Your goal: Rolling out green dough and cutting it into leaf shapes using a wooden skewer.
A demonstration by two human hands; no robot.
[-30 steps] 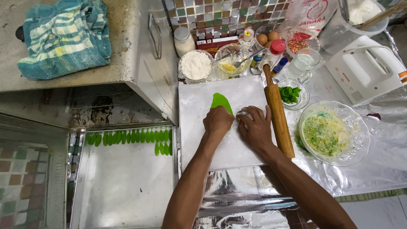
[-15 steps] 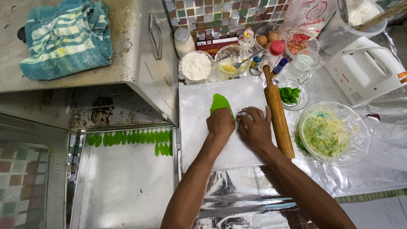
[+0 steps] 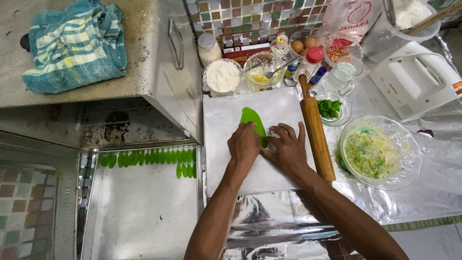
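Note:
A flat piece of bright green dough point(image 3: 251, 118) lies on a white board point(image 3: 226, 110). My left hand point(image 3: 244, 142) rests on the dough's near end, fingers curled over it. My right hand point(image 3: 287, 147) lies beside it with fingers spread, pressing something small and pale that is mostly hidden under the fingers. A wooden rolling pin point(image 3: 315, 130) lies along the board's right edge, just right of my right hand.
A metal tray point(image 3: 139, 212) at lower left carries a row of several small green dough leaves point(image 3: 144, 158). Behind the board stand a flour bowl point(image 3: 222, 76), a glass bowl with a spoon point(image 3: 263, 70), eggs and jars. A glass bowl of green-yellow shreds point(image 3: 373, 151) sits right.
Both hands stay on the green dough, with only slight shifts of the fingers. Nothing else has moved.

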